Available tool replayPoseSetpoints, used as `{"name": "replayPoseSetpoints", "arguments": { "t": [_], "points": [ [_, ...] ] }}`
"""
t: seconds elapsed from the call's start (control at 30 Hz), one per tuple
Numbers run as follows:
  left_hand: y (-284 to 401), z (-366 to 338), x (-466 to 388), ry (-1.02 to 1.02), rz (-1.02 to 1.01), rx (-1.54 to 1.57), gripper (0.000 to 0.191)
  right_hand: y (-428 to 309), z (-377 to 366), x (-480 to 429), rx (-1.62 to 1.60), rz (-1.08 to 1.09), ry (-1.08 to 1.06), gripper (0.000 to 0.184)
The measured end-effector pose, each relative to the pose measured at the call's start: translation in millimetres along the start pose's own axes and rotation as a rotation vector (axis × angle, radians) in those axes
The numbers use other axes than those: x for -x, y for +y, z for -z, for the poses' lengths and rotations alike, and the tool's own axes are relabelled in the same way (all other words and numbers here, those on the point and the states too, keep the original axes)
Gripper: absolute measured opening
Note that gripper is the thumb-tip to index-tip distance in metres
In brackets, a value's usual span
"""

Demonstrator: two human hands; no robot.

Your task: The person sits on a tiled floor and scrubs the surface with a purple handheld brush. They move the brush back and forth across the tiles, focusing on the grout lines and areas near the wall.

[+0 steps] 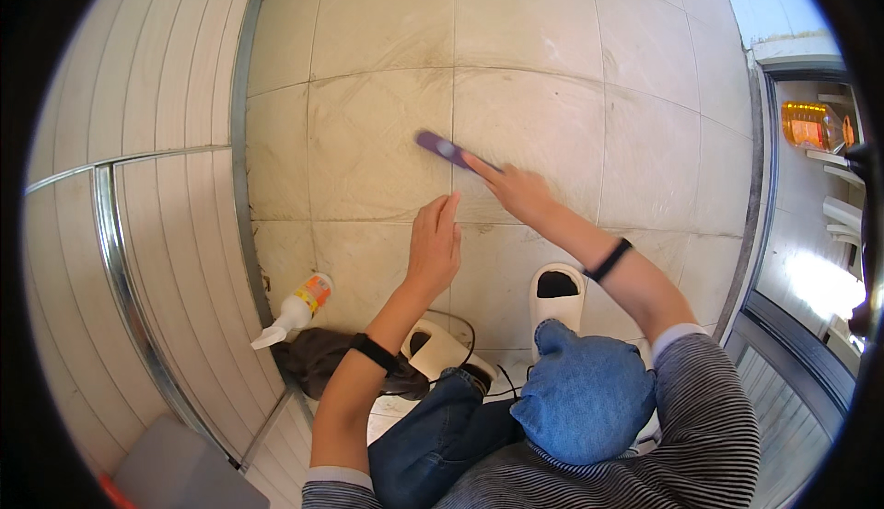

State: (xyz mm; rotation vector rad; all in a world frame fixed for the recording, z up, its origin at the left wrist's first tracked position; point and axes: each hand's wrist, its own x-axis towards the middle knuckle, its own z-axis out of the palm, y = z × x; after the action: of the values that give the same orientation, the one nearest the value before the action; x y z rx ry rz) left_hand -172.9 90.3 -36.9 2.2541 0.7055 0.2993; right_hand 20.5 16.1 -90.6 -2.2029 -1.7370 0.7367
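Note:
My right hand (523, 193) grips the handle of a purple brush (442, 148), blurred, with its head over the dirt-streaked tile floor (387, 122). The brush's underside is hidden, so I cannot tell whether it touches the tiles. My left hand (435, 243) holds nothing; its fingers are stretched out over the floor, just below and left of the right hand. To the left, a white bottle (304, 305) with an orange and yellow label and a spray-type top stands near the cabinet. Dark brown cloth (314, 360) lies beside my left foot.
Panelled cabinets (166, 233) line the left side. At my feet are cream slippers (557, 284) and a dark cable (472, 336). A grey box-like object (186, 467) sits at lower left. Beyond the door frame (760, 233) on the right is a bottle of yellow oil (808, 127).

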Motion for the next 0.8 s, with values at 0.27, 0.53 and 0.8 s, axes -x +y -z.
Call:
{"name": "replayPoseSetpoints", "arguments": {
  "t": [0.27,0.53,0.8],
  "points": [
    [17.2,-16.8,-10.7,0.064,0.095,0.032,0.045,14.6,6.7,94.7,-0.075,-0.158,-0.123,0.061],
    [19.8,-33.6,4.6,-0.038,0.065,0.051,0.045,13.0,1.9,43.9,-0.127,-0.215,-0.100,0.057],
    [14.2,-15.0,-8.1,0.059,0.131,0.076,0.046,20.4,18.2,26.4,-0.059,-0.129,-0.030,0.058]
  ]
}}
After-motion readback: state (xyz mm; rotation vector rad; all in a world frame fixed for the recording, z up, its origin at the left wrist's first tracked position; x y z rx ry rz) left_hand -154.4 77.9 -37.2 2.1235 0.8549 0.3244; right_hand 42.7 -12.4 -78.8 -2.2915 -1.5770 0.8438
